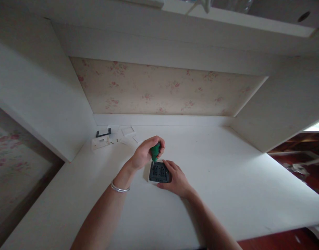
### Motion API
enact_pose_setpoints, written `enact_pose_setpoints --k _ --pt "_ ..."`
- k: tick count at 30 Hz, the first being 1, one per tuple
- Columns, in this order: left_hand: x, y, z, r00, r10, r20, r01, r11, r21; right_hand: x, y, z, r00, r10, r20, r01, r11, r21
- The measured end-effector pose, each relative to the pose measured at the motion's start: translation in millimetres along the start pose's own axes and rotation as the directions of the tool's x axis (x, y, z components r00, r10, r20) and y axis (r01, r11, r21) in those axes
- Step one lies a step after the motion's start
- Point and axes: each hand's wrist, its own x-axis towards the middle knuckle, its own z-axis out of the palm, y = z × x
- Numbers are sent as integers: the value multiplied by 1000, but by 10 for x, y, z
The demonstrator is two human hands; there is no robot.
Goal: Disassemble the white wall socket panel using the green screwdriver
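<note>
My left hand, with a silver bangle on its wrist, is wrapped round the green handle of a screwdriver. The screwdriver points down at the upper left part of a dark grey wall socket set in a white box on the desk. Whether its tip sits in a screw is too small to tell. Around the socket's right side my right hand is closed, fingers along the far edge and thumb along the near edge. The socket lies face up.
At the back left of the white desk lie a white box, a dark frame, a white frame and several small pieces. White panels rise on both sides, and a shelf hangs above.
</note>
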Motion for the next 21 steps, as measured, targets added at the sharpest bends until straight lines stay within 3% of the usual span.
enact_pose_setpoints --k 9,12,14,17,21 --pt "-22 31 -49 999 53 8 -54 989 136 6 13 15 1000 2 6 -2 1000 -3" --pt "-32 106 -69 994 105 -31 -89 940 330 3 1 8 1000 -4 4 4 1000 -3" --pt "-55 193 -83 982 182 -44 -129 828 546 3 -4 9 1000 -8 -1 8 1000 -3" --pt "-109 312 -106 931 361 -43 -169 532 830 7 2 21 1000 -5 -3 5 1000 -5" --pt "-149 342 -95 850 525 -44 -68 192 979 7 25 35 1000 -13 -3 13 1000 -7"
